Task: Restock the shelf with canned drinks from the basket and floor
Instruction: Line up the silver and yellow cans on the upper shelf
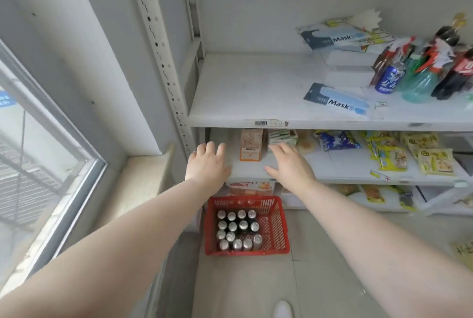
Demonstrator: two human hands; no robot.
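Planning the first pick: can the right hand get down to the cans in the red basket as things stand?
Probably yes. The right hand holds nothing, fingers straight, and the cans stand uncovered in the red basket on the floor, with nothing over them.

Upper level, right: flat blue-and-white packet printed "Mask" [337, 102] lying in front; second Mask packet [332, 37] behind; stacked white rectangular boxes [348, 75] between them; green translucent plastic spray bottle [419, 84] beside dark bottles with red labels [455, 74]. Level below: upright tan-and-orange carton [251, 144]; crinkled blue snack bag [337, 139]; yellow snack packets [391, 155] to its right. Far left: grey-framed glass window [38, 138]. Bottom edge: white shoe tip [282, 310].
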